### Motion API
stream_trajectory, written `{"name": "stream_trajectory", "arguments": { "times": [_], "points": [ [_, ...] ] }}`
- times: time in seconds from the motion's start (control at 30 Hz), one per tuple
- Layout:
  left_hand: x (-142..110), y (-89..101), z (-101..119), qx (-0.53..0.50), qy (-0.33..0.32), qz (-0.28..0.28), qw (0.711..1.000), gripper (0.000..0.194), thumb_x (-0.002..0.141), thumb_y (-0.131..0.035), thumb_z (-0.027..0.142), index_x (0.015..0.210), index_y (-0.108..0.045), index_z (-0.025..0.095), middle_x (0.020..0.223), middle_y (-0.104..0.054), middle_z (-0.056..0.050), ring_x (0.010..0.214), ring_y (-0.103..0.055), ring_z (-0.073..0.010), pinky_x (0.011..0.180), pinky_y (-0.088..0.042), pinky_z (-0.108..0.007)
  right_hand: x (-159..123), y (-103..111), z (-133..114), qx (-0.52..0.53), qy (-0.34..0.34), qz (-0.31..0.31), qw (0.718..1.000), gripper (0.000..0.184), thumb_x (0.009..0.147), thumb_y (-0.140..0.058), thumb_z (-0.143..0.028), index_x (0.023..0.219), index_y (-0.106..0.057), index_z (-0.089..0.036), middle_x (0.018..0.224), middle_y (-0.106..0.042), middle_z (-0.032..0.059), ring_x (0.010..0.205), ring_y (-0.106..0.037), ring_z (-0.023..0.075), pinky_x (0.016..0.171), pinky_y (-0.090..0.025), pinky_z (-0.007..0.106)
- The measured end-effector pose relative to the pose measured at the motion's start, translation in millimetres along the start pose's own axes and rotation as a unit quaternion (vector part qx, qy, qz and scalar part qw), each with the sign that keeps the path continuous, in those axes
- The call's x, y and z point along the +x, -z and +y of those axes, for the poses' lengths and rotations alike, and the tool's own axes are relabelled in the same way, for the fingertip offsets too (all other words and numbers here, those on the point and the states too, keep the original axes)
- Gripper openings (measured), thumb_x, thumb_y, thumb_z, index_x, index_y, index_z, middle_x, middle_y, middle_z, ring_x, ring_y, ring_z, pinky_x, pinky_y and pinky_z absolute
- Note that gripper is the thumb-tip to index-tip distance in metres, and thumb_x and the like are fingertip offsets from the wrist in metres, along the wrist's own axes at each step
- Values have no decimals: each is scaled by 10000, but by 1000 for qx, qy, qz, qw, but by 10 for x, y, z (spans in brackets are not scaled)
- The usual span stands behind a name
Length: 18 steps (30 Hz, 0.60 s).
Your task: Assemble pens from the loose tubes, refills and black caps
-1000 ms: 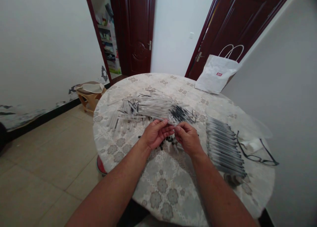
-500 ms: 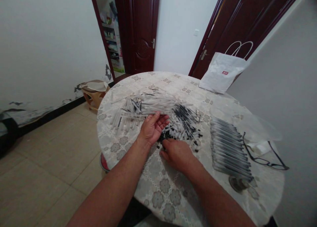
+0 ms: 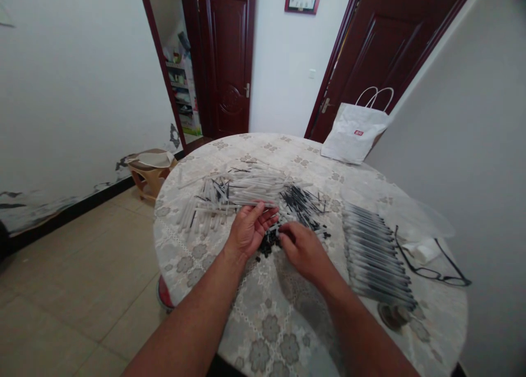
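Note:
My left hand (image 3: 249,232) is turned partly palm up, its thumb and fingers closed on a thin whitish pen barrel (image 3: 216,208) that sticks out to the left. Close beside it, my right hand (image 3: 304,248) has its fingertips pinched over the small parts; what they hold, if anything, is hidden. Under and between the hands lies a heap of small black plugs (image 3: 267,249). Beyond them spreads a pile of translucent white pen barrels (image 3: 257,186). Dark thin refills (image 3: 299,200) are bunched behind my right hand.
On the right lies a row of grey pens (image 3: 376,253) with a small round metal object (image 3: 392,315) at its near end. Eyeglasses (image 3: 435,273) rest farther right. A white paper bag (image 3: 355,133) stands at the back of the round cloth-covered table (image 3: 271,336).
My right hand has moved up and slightly right, off the black plugs toward the white parts. My left hand keeps its hold on the barrel. The view has tilted up, showing a wall clock.

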<state>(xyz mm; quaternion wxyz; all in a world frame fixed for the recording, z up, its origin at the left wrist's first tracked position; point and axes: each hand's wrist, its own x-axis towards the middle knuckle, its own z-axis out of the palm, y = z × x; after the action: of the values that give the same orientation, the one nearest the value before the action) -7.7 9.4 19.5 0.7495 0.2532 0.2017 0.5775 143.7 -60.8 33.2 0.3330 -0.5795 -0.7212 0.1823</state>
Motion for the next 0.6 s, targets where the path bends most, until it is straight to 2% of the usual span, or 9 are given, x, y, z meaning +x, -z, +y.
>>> {"name": "stream_trajectory", "arguments": {
  "times": [0.07, 0.17, 0.23, 0.4, 0.6],
  "points": [
    [-10, -9, -12, 13, 1, -15, 1000, 237, 806, -803, 246, 956, -644, 155, 977, -752, -60, 911, -743, -212, 797, -608, -345, 53, 75, 69, 143, -55, 76, 985, 173, 956, -542, -340, 1009, -646, -212, 841, -673, 22, 750, -619, 162, 690, -475, 272],
    [-27, -25, -32, 38, 11, -34, 999, 227, 825, -791, 261, 973, -668, 142, 1013, -749, -74, 916, -741, -213, 793, -613, -347, 115, 81, 158, 355, -120, 117, 920, 222, 914, -617, -441, 1000, -594, -237, 656, -584, -48, 530, -512, 127, 470, -389, 234],
    [-36, -37, -42, 50, 15, -41, 998, 221, 830, -786, 260, 980, -676, 141, 1043, -748, -78, 918, -741, -214, 784, -615, -342, 142, 36, 202, 432, -123, 132, 884, 249, 866, -686, -436, 986, -597, -237, 688, -614, -43, 521, -504, 111, 441, -376, 218],
    [-46, -50, -53, 62, 19, -43, 997, 236, 812, -800, 245, 989, -678, 148, 1044, -755, -78, 910, -743, -210, 784, -615, -338, 172, -48, 238, 480, -121, 150, 856, 288, 770, -788, -380, 964, -665, -206, 918, -717, 29, 613, -579, 104, 469, -433, 207],
    [-50, -52, -55, 63, 20, -40, 997, 264, 793, -818, 247, 995, -675, 155, 1011, -763, -70, 920, -747, -219, 791, -612, -343, 188, -56, 200, 514, -143, 145, 833, 313, 727, -820, -367, 947, -676, -197, 929, -726, 32, 615, -592, 101, 452, -425, 195]
  ]
}}
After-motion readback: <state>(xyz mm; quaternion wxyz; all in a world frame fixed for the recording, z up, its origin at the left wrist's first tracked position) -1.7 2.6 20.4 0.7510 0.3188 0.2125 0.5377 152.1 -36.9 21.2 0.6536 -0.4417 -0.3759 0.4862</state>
